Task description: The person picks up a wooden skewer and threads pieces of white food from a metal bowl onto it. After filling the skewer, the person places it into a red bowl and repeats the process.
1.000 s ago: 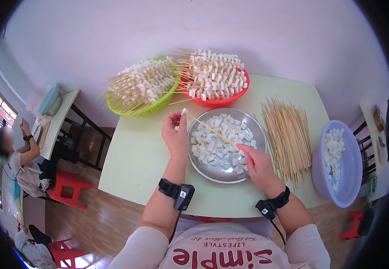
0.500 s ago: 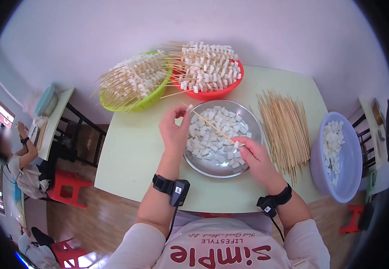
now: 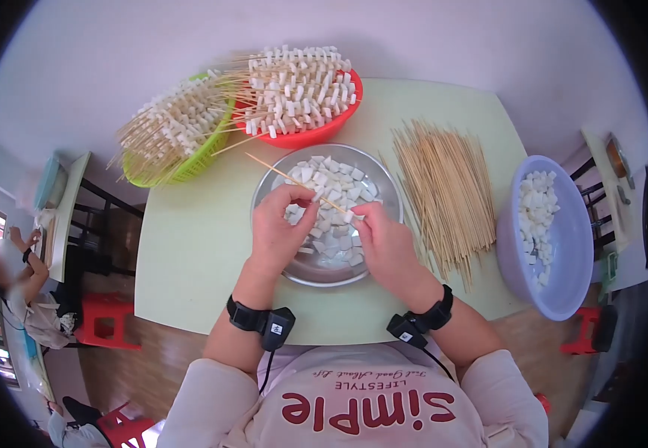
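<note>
Over the steel basin (image 3: 324, 281), both my hands work on one bamboo skewer (image 3: 273, 169), which slants from upper left down to the right. My left hand (image 3: 283, 228) is closed, thumb and forefinger pinching a white food chunk (image 3: 316, 196) against the skewer. My right hand (image 3: 391, 246) is closed around the skewer's lower end, where another white chunk (image 3: 349, 216) sits by the fingertips. Under the hands the basin holds many loose white chunks (image 3: 330, 175). A large pile of bare skewers (image 3: 447, 198) lies to the right of the basin.
A red basket (image 3: 305, 140) and a green basket (image 3: 193, 166) at the back hold filled skewers with sticks pointing left. On the right stands a lavender tub (image 3: 563, 254) with more white chunks. Another person (image 3: 29, 284) sits at a table on the left, near a red stool (image 3: 111, 321).
My left hand has moved along the skewer from its tip toward my right hand, bringing the white chunk with it. The hands are now closer together, and the view has shifted.
</note>
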A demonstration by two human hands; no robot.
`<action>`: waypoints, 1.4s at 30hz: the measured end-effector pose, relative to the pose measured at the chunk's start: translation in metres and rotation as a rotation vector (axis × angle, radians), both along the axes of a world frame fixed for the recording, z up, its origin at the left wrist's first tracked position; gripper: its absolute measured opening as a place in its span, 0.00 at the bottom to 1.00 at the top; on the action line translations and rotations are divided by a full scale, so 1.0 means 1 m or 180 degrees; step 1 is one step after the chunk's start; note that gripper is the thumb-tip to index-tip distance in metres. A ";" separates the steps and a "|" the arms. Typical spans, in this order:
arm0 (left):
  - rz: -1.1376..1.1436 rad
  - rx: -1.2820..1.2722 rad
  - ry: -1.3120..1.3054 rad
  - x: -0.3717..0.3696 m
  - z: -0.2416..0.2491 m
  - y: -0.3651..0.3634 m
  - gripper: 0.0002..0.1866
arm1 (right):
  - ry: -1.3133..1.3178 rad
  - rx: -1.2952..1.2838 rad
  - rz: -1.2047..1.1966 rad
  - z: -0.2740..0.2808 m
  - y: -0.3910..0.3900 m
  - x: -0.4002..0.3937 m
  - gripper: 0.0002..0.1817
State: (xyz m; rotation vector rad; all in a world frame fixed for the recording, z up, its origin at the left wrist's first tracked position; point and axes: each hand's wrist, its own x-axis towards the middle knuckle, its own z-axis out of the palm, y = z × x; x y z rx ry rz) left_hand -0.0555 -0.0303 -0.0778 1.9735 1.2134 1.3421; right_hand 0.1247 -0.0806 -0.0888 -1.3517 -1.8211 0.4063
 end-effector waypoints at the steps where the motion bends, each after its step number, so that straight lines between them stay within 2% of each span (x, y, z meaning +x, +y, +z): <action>1: 0.0030 0.0062 0.0101 0.001 -0.001 -0.001 0.08 | -0.0177 0.0134 -0.0037 -0.004 0.001 0.000 0.09; 5: 0.0027 0.0080 0.0176 0.007 0.000 -0.005 0.08 | -0.0525 0.0281 -0.0120 -0.007 0.005 0.000 0.09; 7: -0.0078 -0.0192 0.0271 0.007 0.000 -0.007 0.07 | -0.0455 0.0815 0.0005 -0.007 0.007 0.002 0.09; 11: -0.0102 -0.0194 0.0321 0.008 -0.002 -0.008 0.08 | -0.0464 0.1004 0.0038 -0.005 0.007 0.005 0.10; 14: -0.0372 -0.0038 0.0457 0.012 -0.001 -0.010 0.08 | -0.0501 0.0777 0.0025 -0.003 0.005 0.006 0.09; 16: -0.0315 0.0150 0.0476 0.014 -0.003 -0.010 0.08 | -0.0241 0.0011 -0.0022 -0.004 0.002 0.007 0.07; 20: -0.0367 0.0175 0.0558 0.016 -0.005 -0.009 0.08 | -0.0007 0.0127 -0.0070 -0.005 0.002 0.008 0.07; 26: -0.0591 -0.0092 0.0333 0.012 -0.004 -0.001 0.08 | 0.0449 -0.0179 0.0019 -0.004 -0.001 0.014 0.07; 28: -0.0174 -0.0780 -0.1436 0.002 -0.013 0.015 0.08 | 0.1114 -0.0144 -0.0186 0.000 -0.002 0.016 0.11; 29: -0.0089 -0.0642 -0.1365 -0.006 -0.011 0.021 0.10 | 0.1105 -0.0111 -0.0193 0.001 -0.002 0.016 0.11; 30: -0.0110 -0.0597 -0.1382 -0.009 -0.010 0.025 0.10 | 0.1611 0.0049 -0.0254 0.001 -0.002 0.016 0.13; 31: -0.0065 -0.0651 -0.0564 -0.010 -0.006 0.026 0.11 | 0.2112 0.0215 -0.0302 0.001 0.000 0.016 0.15; 32: 0.0001 -0.0693 0.0256 -0.011 -0.001 0.029 0.13 | 0.2095 0.0267 -0.0282 0.003 0.004 0.018 0.15; 33: -0.0194 -0.0562 0.0729 -0.008 0.003 0.032 0.14 | 0.2272 0.0281 -0.0265 0.003 0.005 0.020 0.16; 34: -0.0181 -0.0567 0.0727 -0.006 0.002 0.035 0.14 | 0.2458 0.0261 -0.0255 0.001 0.003 0.020 0.17; 36: -0.0330 0.0057 0.1566 0.000 -0.003 0.048 0.15 | 0.2482 0.0322 -0.0271 -0.002 0.007 0.021 0.16; 39: -0.0428 0.0390 0.1794 0.001 -0.013 0.059 0.13 | 0.2629 0.0155 -0.0218 -0.001 0.005 0.022 0.16; 40: -0.0415 0.0400 0.1797 0.000 -0.013 0.060 0.13 | 0.2560 0.0090 -0.0213 0.000 0.004 0.023 0.16; 42: -0.0303 -0.0167 0.2059 0.001 -0.013 0.065 0.10 | 0.2484 0.0043 -0.0206 0.001 0.007 0.024 0.16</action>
